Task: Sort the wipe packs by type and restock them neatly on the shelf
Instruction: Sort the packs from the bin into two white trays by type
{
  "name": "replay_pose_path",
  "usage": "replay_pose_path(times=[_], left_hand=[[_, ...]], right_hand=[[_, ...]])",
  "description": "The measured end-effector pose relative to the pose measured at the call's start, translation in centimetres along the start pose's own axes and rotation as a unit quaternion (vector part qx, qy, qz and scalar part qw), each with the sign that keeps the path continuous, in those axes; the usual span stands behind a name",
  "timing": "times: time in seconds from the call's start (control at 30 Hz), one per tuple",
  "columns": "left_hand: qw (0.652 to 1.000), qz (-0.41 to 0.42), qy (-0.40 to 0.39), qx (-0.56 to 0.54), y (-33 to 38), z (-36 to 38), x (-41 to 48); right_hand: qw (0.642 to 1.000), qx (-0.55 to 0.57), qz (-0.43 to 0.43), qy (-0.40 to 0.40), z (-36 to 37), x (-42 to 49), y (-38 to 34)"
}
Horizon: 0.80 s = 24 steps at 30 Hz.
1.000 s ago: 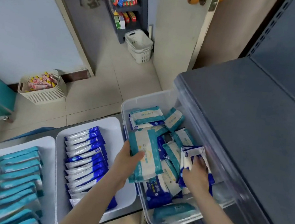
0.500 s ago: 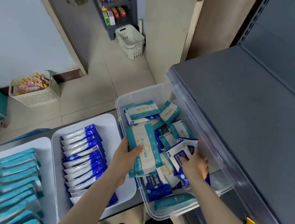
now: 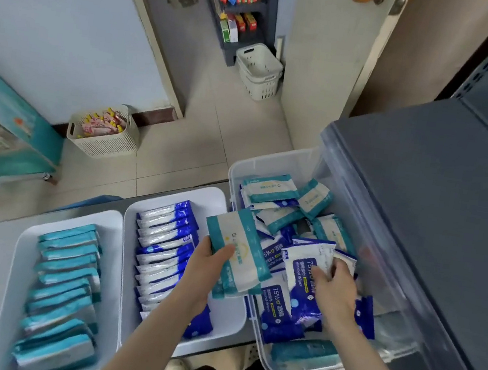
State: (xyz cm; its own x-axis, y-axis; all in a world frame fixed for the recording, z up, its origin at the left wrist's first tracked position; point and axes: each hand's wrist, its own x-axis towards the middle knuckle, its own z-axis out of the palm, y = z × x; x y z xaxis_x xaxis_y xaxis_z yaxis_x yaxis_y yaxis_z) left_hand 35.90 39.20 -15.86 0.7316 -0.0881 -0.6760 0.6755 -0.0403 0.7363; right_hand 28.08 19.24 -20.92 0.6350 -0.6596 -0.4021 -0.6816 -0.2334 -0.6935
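Two hands work over a clear plastic bin (image 3: 238, 171) that sits partly under the grey shelf (image 3: 421, 209) on the right. The left hand (image 3: 209, 266) grips a teal-and-white wipe pack (image 3: 236, 252), thumb across its face and fingers behind it, and holds it tilted above the near-left edge of the bin, beside the middle tray. The right hand (image 3: 333, 286) is inside the bin, fingers curled around the upper edge of a blue-and-white alcohol wipe pack (image 3: 303, 274), with what looks like a second white pack pinched behind it; how many it holds cannot be told for certain.

Loose packs (image 3: 270, 188) of both kinds lie jumbled in the bin, teal ones mostly toward the far end and blue ones nearer the body.

Left of the bin stand two white trays on a pale surface. The middle tray (image 3: 204, 193) holds a row of blue-and-white packs (image 3: 165, 246) standing on edge, overlapped like tiles. The left tray (image 3: 25, 235) holds a similar row of teal packs (image 3: 66, 279), blurred toward the bottom.

On the tiled floor beyond are a cream basket (image 3: 104, 143) with pink and yellow wrapped items by the wall and a white basket (image 3: 260, 71) near a stocked rack (image 3: 239, 5)
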Motion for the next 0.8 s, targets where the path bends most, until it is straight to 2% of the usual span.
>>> replay_pose_path(times=[0.1,0.17,0.3,0.47,0.6,0.7,0.8], left_hand=[[0.998,-0.025,0.023,-0.046,0.1,-1.0,-0.1],[0.996,-0.036,0.036,-0.071,0.4,-1.6,-0.4],[0.990,-0.052,0.080,-0.101,0.9,-3.9,-1.1],[0.979,-0.079,0.103,-0.155,0.7,-9.8,-1.9],[0.977,-0.042,0.127,-0.167,0.1,-15.7,-2.1],[0.977,-0.031,0.171,-0.123,-0.6,-20.8,-1.5],[0.977,0.013,0.214,0.002,-0.8,-26.2,-0.2]], right_hand=[[0.993,0.110,0.000,-0.039,-0.5,-0.6,-2.2],[0.982,0.162,0.018,-0.093,0.0,-1.2,-4.1],[0.942,0.247,0.081,-0.213,2.1,-3.3,-8.6],[0.895,0.275,0.160,-0.314,6.5,-5.8,-12.4],[0.868,0.238,0.181,-0.397,10.5,-8.0,-13.5],[0.878,0.187,0.154,-0.413,13.5,-9.4,-13.8],[0.918,0.116,0.076,-0.372,16.4,-9.7,-14.1]])
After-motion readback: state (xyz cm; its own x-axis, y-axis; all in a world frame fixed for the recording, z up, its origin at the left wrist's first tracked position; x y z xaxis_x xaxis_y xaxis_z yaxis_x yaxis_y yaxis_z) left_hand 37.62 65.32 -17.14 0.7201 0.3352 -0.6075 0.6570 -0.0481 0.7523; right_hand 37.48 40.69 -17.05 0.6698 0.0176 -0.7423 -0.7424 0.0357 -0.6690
